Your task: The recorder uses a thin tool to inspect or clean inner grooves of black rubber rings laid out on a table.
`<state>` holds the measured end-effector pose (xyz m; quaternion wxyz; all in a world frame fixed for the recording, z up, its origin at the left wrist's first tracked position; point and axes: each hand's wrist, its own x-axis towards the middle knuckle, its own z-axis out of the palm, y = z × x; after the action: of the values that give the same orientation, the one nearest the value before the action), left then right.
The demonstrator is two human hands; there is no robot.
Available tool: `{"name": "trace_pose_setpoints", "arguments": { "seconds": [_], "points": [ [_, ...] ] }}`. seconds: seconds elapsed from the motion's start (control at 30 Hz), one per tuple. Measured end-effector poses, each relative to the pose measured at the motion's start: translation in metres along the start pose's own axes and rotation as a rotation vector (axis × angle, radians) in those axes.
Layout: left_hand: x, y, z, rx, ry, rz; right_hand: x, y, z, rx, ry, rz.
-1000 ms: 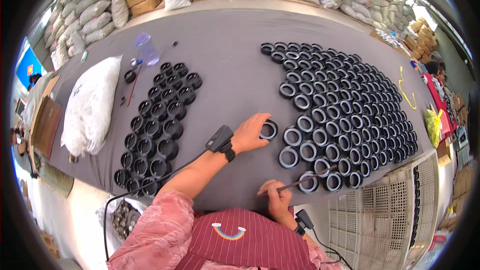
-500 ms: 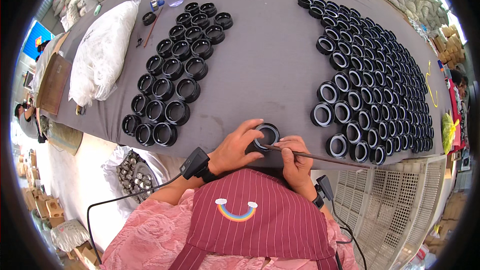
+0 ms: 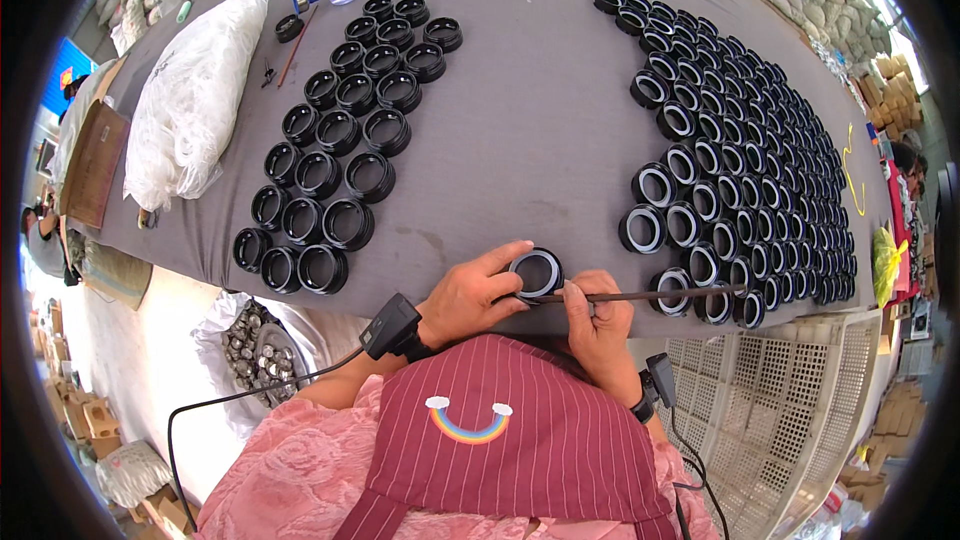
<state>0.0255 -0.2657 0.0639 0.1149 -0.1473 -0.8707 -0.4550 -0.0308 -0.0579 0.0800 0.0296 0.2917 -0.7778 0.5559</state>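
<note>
On the table [image 3: 540, 130], one cluster of rings [image 3: 345, 140] lies left, a larger cluster [image 3: 740, 140] right, a bag [image 3: 190, 105] farthest left.

Bright, even daylight with washed-out glare at the far right, soft short shadows on the grey bench [image 3: 520, 120], sharp centre, and heavy fisheye bending inside a black rim.

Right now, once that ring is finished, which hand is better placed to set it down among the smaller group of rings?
Left. The left hand already grips the black ring and lies nearer the smaller group; the right hand is busy with the thin rod.
</note>
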Motion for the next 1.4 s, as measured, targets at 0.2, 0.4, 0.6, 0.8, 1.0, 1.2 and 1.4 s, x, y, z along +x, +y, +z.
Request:
{"name": "trace_pose_setpoints", "arguments": {
  "seconds": [0.2, 0.4, 0.6, 0.8, 1.0, 1.2, 1.4],
  "points": [
    [0.002, -0.007, 0.004, 0.005, 0.016, 0.058, 0.003, 0.0, -0.004, 0.012, 0.033, 0.093],
    [0.004, -0.003, 0.001, -0.019, 0.011, 0.013, 0.006, -0.007, -0.003, 0.158, 0.068, 0.05],
    [0.004, -0.008, 0.005, -0.014, 0.049, 0.048, 0.008, 0.001, 0.004, 0.056, -0.05, -0.055],
    [0.005, -0.007, 0.003, 0.004, 0.052, 0.078, 0.02, -0.011, -0.004, -0.045, -0.116, -0.079],
    [0.005, -0.007, 0.003, -0.008, 0.01, 0.046, 0.019, -0.011, -0.006, -0.122, -0.082, -0.006],
    [0.003, -0.011, 0.003, -0.044, -0.033, 0.043, 0.022, -0.007, -0.006, -0.202, 0.005, -0.07],
    [0.003, -0.013, 0.002, -0.052, -0.041, 0.023, 0.022, -0.003, 0.012, -0.091, -0.003, -0.143]
  ]
}}
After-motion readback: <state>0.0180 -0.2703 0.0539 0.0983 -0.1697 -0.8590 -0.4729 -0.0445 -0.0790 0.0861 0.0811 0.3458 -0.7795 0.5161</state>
